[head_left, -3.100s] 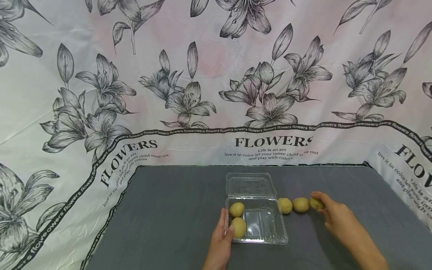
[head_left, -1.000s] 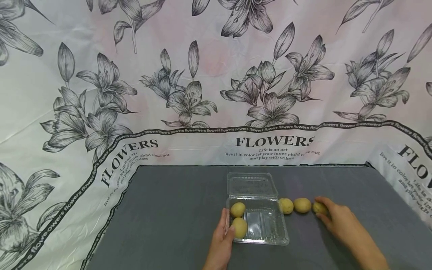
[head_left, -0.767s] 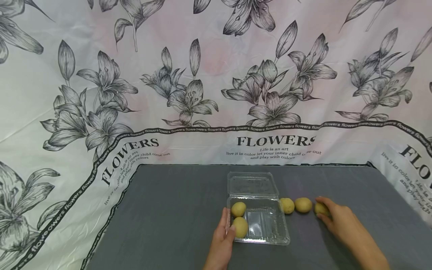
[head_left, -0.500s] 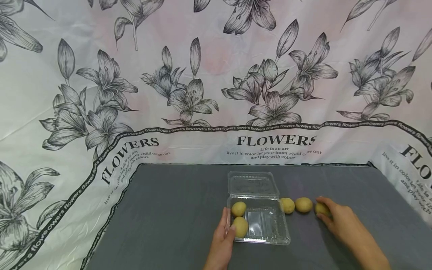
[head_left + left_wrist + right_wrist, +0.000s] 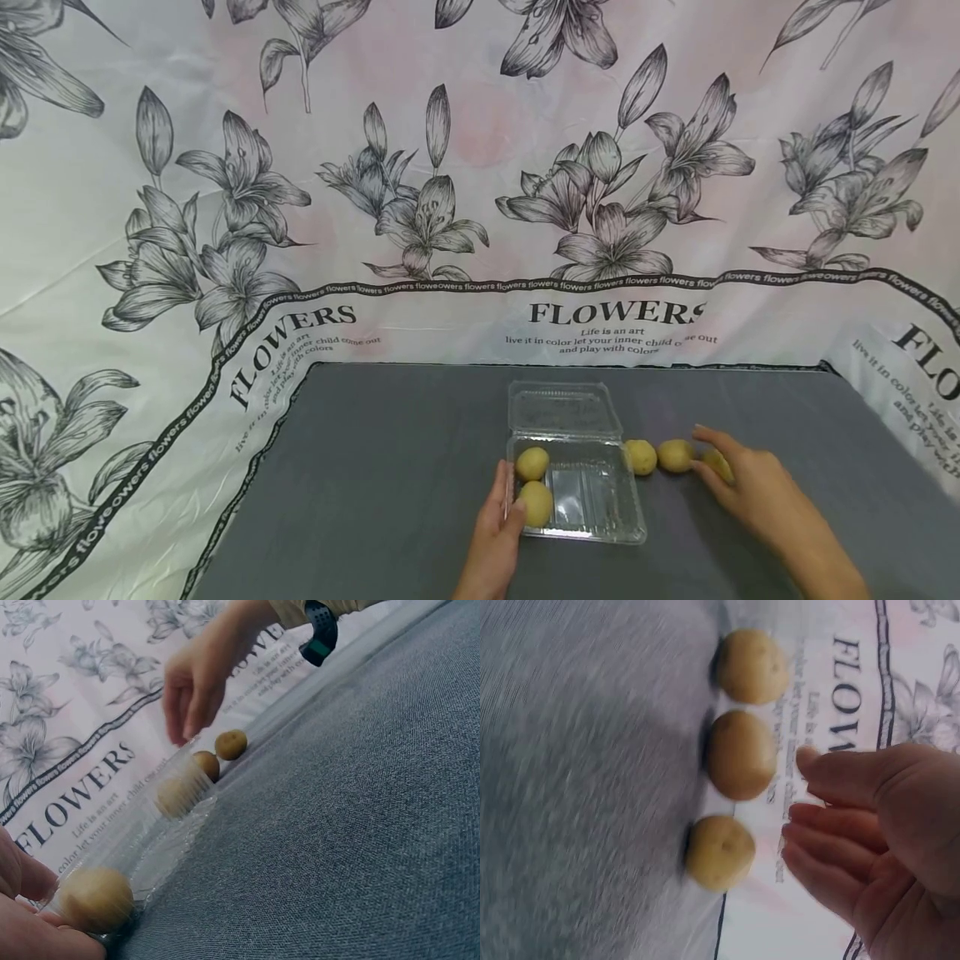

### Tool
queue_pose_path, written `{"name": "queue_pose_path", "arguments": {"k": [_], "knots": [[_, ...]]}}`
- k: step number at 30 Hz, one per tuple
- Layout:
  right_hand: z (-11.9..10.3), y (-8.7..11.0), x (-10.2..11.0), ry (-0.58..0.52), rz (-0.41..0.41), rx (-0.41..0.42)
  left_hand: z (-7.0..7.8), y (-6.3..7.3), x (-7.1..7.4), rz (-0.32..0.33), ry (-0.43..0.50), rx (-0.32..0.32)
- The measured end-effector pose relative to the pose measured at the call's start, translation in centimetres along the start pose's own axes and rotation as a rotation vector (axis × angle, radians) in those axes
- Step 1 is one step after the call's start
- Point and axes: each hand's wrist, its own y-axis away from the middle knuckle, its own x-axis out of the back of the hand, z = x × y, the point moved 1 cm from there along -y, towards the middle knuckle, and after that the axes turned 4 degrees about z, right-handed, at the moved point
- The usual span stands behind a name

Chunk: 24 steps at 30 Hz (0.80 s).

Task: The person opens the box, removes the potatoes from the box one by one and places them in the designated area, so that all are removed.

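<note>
My left hand [image 5: 491, 533] grips the left wall of an open clear plastic container [image 5: 596, 500], thumb inside. Inside it, along the left side, lie two yellow potatoes, a far one [image 5: 533, 462] and a near one [image 5: 537, 503]. Three more potatoes make a row to the right: one against the container [image 5: 641, 457], a middle one [image 5: 676, 456] and an end one [image 5: 718, 465] partly hidden by my right hand [image 5: 753, 492]. The right wrist view has that hand apart from the end potato [image 5: 720, 853], fingers extended and nothing held.
The container's lid [image 5: 562, 410] lies folded back behind it. A grey cloth [image 5: 382, 467] covers the table. Behind and at both sides hangs a white floral curtain [image 5: 465, 325]. A dark wristband [image 5: 321, 634] is on the right arm.
My right hand has let go of the end potato and lifted, its fingers spread. The end potato stands slightly farther right than three seconds ago. My left hand keeps its hold on the container.
</note>
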Motion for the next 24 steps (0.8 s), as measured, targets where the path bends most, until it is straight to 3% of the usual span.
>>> {"name": "queue_pose_path", "arguments": {"k": [8, 20, 24], "knots": [[-3.6, -1.2, -0.6, -0.097, 0.136, 0.28, 0.2, 0.1, 0.0, -0.003, -0.003, -0.001], [-6.2, -2.2, -2.0, -0.208, 0.132, 0.515, 0.3, 0.0, 0.0, 0.012, -0.01, 0.019], [-6.9, -2.1, -2.3, -0.253, 0.073, 0.563, 0.4, -0.1, -0.1, 0.011, -0.011, 0.026]]}}
